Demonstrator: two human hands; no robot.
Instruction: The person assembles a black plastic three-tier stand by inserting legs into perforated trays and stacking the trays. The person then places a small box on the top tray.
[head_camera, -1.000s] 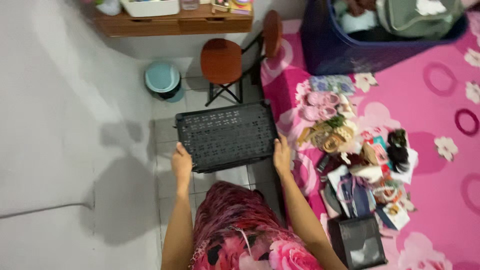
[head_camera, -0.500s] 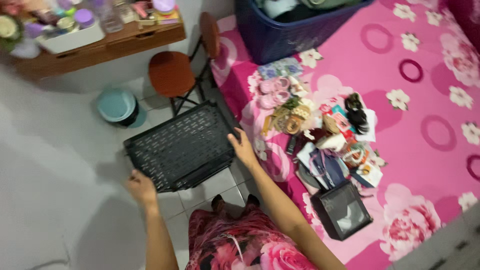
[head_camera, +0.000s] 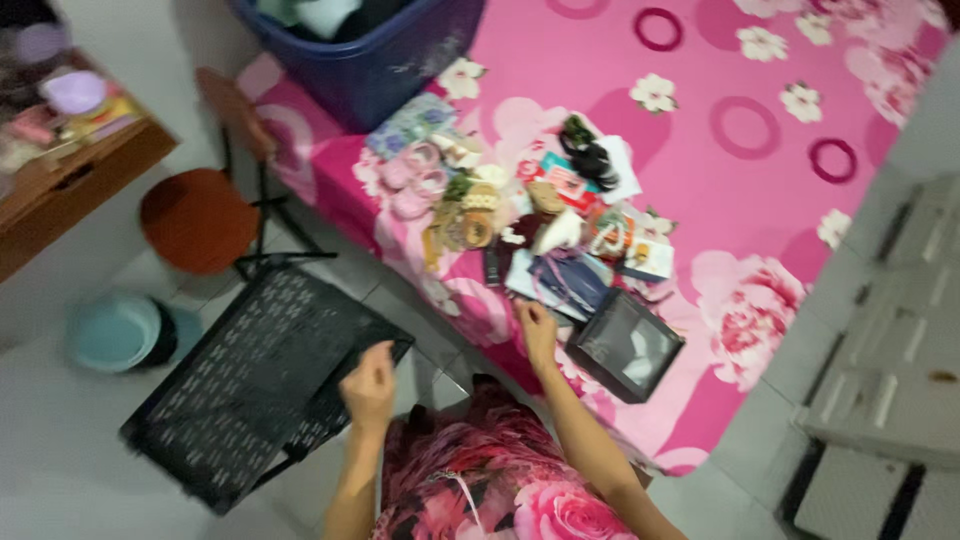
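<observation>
- Black perforated basket (head_camera: 255, 385) lies tilted on the pale tiled floor at my lower left, its long side running up toward the bed edge, open side facing up as far as I can tell through the blur.
- My left hand (head_camera: 368, 385) sits at the basket's near right rim; its fingers (head_camera: 380, 352) are curled together, and I cannot tell whether they actually pinch the rim or just brush it.
- My right hand (head_camera: 537, 330) is over the edge of the bed, fingers drawn loosely together and holding nothing I can make out, just beside a dark blue pouch (head_camera: 570, 282).
- Near that hand, a black square box (head_camera: 626, 345) with a clear top rests on the pink flowered bedsheet (head_camera: 760, 180).
- Beyond it, a heap of small items (head_camera: 500, 205) spreads across the sheet: pink pieces, beaded loops, cards and a dark tangle, too blurred to name singly.
- A blue plastic tub (head_camera: 375, 60) stands on the bed at the top.
- On the floor I see a round brown stool (head_camera: 195, 218) and a teal bucket (head_camera: 120, 330), both well apart from the basket's far end.
</observation>
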